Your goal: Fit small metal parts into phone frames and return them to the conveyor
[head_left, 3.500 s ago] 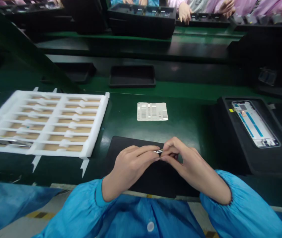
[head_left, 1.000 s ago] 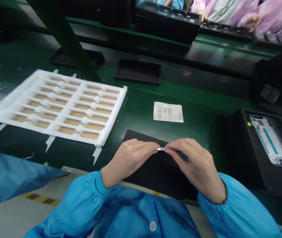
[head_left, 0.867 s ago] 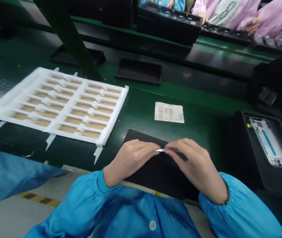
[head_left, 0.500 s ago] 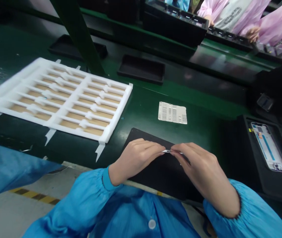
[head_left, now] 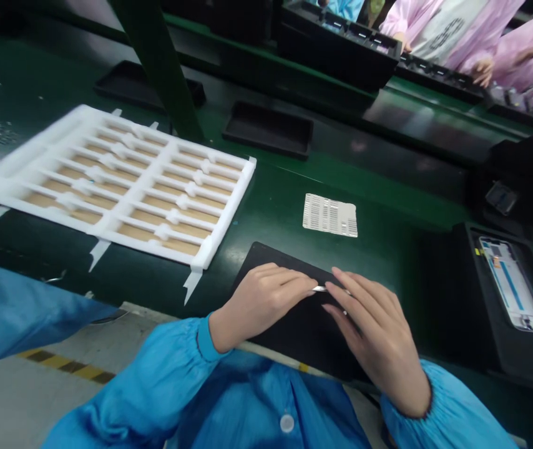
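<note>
Your left hand (head_left: 264, 299) pinched the small pale piece (head_left: 319, 289) over the black mat (head_left: 299, 324), seemingly to steady it, while your right hand (head_left: 379, 330) met its other end with thumb parted from fingers (its grip I cannot tell).
</note>
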`<state>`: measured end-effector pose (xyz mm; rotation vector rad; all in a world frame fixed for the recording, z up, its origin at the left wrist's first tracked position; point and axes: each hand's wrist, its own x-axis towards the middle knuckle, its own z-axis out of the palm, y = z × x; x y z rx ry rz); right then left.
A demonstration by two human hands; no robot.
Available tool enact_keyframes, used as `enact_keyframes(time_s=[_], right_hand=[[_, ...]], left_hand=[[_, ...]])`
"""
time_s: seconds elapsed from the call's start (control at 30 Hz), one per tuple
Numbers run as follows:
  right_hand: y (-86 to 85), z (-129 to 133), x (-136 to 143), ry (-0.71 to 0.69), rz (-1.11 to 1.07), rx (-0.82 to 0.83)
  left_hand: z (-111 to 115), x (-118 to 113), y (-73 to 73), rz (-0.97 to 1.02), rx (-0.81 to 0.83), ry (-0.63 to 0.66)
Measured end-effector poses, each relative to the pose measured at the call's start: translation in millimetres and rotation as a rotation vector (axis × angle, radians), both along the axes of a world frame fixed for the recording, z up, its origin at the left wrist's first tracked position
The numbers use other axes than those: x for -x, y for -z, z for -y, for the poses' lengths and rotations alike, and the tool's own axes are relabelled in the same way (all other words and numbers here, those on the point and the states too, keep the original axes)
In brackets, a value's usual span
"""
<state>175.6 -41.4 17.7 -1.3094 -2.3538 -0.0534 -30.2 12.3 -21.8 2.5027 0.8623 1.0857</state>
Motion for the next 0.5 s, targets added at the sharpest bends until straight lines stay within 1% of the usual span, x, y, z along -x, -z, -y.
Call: enact_keyframes(time_s=[0.1, 0.2, 0.3, 0.33, 0.4, 0.5], right_hand=[[10.5, 6, -3, -0.038, 0.072, -0.078], [19.1, 7, -1, -0.041, 0.131, -0.200], [23.6, 3, 2, -0.042, 0.115, -0.262], [23.6, 1, 3, -0.035, 0.076, -0.243], [20.4, -2, 2, 0.004, -0.084, -0.142], [8.1, -3, -4, 0.137, -0.470, 0.032]], left_hand=[[0, 0, -2.2, -0.016, 0.011, 0.008], [1, 0, -5.4, -0.043, 0.016, 0.012], [3, 0, -7.4, -0.078, 0.011, 0.014], [3, 0, -7.9, -0.093, 0.014, 0.014], [5, -1, -9.7, -0.138, 0.028, 0.006], [9, 1, -18.7, -0.240, 0.061, 0.006]])
